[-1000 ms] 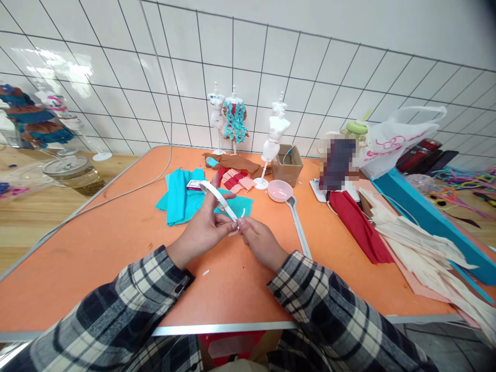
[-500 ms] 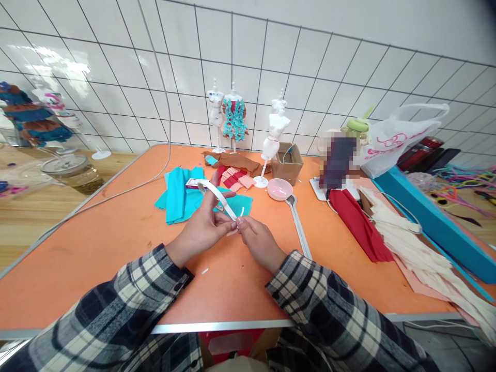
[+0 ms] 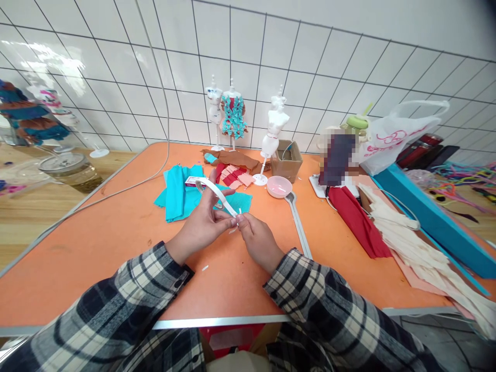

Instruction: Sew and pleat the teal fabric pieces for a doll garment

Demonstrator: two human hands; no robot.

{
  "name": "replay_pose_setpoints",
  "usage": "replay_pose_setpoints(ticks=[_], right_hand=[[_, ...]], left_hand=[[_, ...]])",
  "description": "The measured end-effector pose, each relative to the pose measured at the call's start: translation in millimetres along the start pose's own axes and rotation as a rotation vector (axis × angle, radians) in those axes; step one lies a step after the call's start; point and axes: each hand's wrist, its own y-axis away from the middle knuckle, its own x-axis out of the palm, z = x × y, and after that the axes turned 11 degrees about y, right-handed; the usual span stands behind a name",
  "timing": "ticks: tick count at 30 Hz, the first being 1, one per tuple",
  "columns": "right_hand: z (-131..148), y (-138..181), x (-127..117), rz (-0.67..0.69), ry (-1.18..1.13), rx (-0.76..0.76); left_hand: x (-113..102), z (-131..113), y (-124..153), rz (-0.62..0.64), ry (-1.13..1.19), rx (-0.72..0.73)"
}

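A narrow roll of white tape (image 3: 220, 194) is in my left hand (image 3: 203, 219); the fingers pass through its ring and the thumb presses near its lower end. My right hand (image 3: 260, 242) pinches the tape's end against the left fingertips, and short white ends stick out there. Behind the left hand lies folded turquoise cloth (image 3: 176, 199) with a small white-and-red box (image 3: 194, 181) on it. A tiny white scrap (image 3: 205, 268) lies on the orange table (image 3: 127, 232) below the hands. The fingertips partly hide the tape's end.
Small white dress forms (image 3: 276, 124) stand at the back, one in turquoise ruffles (image 3: 233, 118). Right of the hands are a pink bowl (image 3: 279, 187), grey-handled scissors (image 3: 300, 227), a cardboard box (image 3: 287, 163), red cloth (image 3: 358, 222) and cream cloth (image 3: 411, 240). A cable (image 3: 127, 187) crosses the left side.
Both hands stay together on the tape; the fingertips have shifted slightly around its end. The whole view has moved up a little.
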Motion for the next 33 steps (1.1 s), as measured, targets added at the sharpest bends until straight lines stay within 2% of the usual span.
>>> replay_pose_setpoints(ticks=[4,8,12,14,17,18,20,22,25,28,33], right_hand=[[-1.4,-2.1,-1.9,0.017,0.032,0.000],[-7.6,-8.8,-11.8,0.089,0.002,0.010],[-20.3,-18.2,-22.2,0.180,0.076,0.123],[-25.8,-22.4,-24.3,0.109,0.095,0.171],[-27.6,-25.3,-23.9,-0.086,-0.081,0.087],[-26.3,-25.0,-23.4,-0.098,-0.167,0.029],[-21.8,-22.9,-22.5,-0.029,-0.314,-0.070],[-16.7,-19.9,-22.1,0.064,-0.388,-0.102],[-11.7,-16.8,-23.0,0.147,-0.409,-0.079],[-10.3,-16.2,-25.1,0.161,-0.374,-0.084],[-9.2,-16.2,-26.4,0.130,-0.333,-0.101]], left_hand=[[-1.4,3.2,-0.8,0.012,-0.009,-0.001],[-5.8,5.3,-3.9,-0.021,-0.024,0.006],[-11.6,-2.7,-6.8,-0.086,-0.008,0.035],[-12.6,-7.6,-6.4,-0.088,0.011,0.047],[-10.3,-9.7,-3.3,0.019,0.051,0.005],[-8.7,-8.7,-1.9,0.071,0.058,-0.018],[-5.6,-5.0,0.8,0.165,0.069,-0.055],[-3.4,-1.0,2.7,0.214,0.080,-0.072],[-3.0,1.2,3.9,0.238,0.088,-0.097],[-4.3,-2.3,3.7,0.250,0.061,-0.111],[-7.0,-8.2,0.9,0.140,-0.049,-0.113]])
